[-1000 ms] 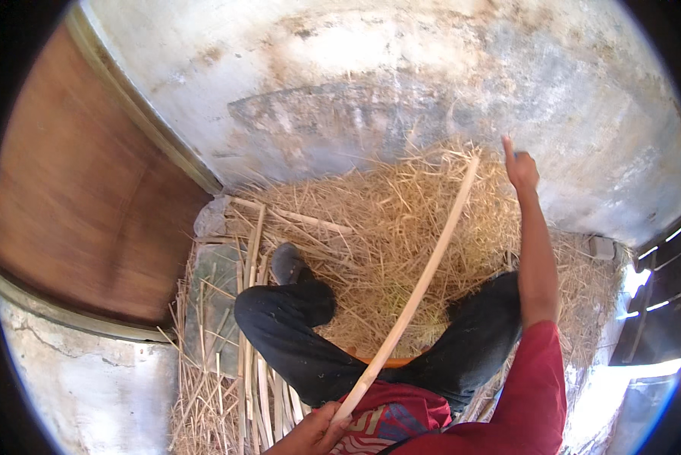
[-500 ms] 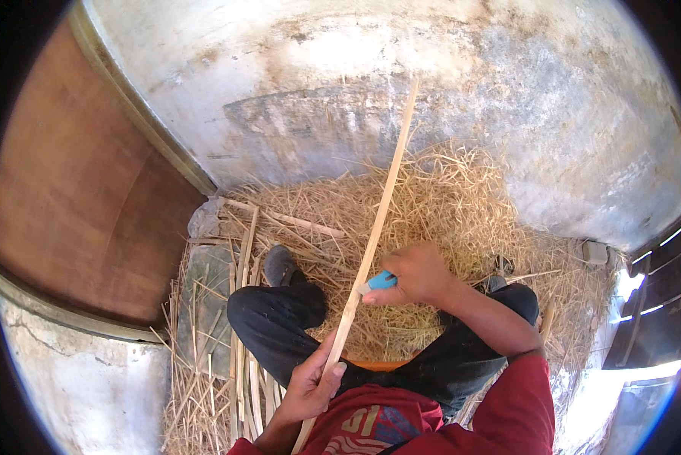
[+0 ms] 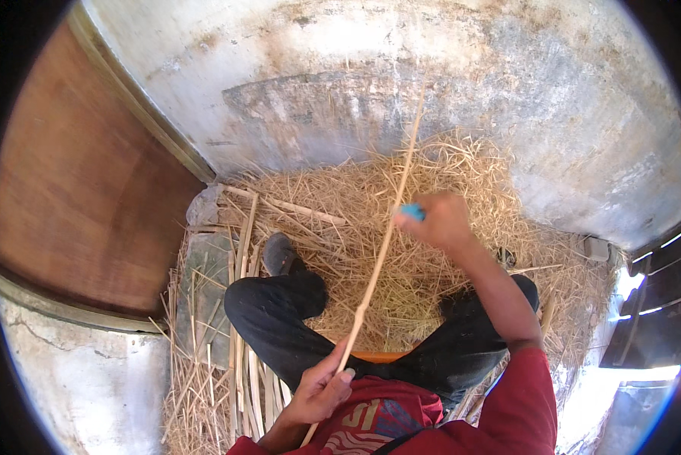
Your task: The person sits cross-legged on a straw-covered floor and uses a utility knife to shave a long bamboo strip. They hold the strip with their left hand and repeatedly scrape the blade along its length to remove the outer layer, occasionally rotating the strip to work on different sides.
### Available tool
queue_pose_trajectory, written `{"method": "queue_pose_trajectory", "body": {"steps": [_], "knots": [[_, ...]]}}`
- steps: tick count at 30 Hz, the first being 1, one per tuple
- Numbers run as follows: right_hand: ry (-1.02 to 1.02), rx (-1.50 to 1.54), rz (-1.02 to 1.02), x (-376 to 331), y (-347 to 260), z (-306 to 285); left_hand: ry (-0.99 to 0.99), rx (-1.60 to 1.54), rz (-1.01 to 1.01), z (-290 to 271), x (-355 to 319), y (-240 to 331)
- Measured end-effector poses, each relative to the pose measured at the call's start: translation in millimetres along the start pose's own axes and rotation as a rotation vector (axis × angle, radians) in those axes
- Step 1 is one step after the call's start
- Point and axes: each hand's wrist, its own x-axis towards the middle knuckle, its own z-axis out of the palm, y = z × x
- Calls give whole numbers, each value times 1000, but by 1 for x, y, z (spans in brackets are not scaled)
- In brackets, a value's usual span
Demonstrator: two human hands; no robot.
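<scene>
A long, thin bamboo strip [image 3: 378,269] slants up from my lap toward the wall, a knobby joint showing partway along it. My left hand [image 3: 321,389] is closed around its lower part near my belly. Farther up, my right hand [image 3: 440,218] grips a blue-handled utility knife [image 3: 412,213] against the strip's right side. The knife's blade is too blurred to make out at the strip.
Straw-like shavings [image 3: 462,163] are heaped between my legs and the stained wall [image 3: 492,91]. Several cut bamboo strips [image 3: 242,250] lie to my left over a grey stone slab [image 3: 208,265]. A brown door panel [image 3: 83,182] stands farther left.
My right hand and the knife have moved up and away along the strip. The strip has turned, now showing a narrower side. My left hand stays near the lower end.
</scene>
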Motion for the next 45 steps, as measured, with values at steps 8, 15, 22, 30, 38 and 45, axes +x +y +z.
{"method": "queue_pose_trajectory", "body": {"steps": [8, 15, 22, 30, 38, 45], "knots": [[-162, -63, -231, -35, -29, 15, 72, 427, 116, -6, 6, 4], [117, -60, -324, -15, -3, 12, 80, 616, 214, -8, 1, 4], [159, -187, 374, 41, 117, -31, -33, 673, 37, 1, -28, 8], [422, 72, 967, 24, 228, -40, -126, 887, -180, -13, -51, 1], [-38, 171, 172, -10, 23, 8, 177, 525, 1, -15, -7, 4], [-166, -28, -235, -30, -39, 26, 143, 394, 51, -10, 5, 15]]}}
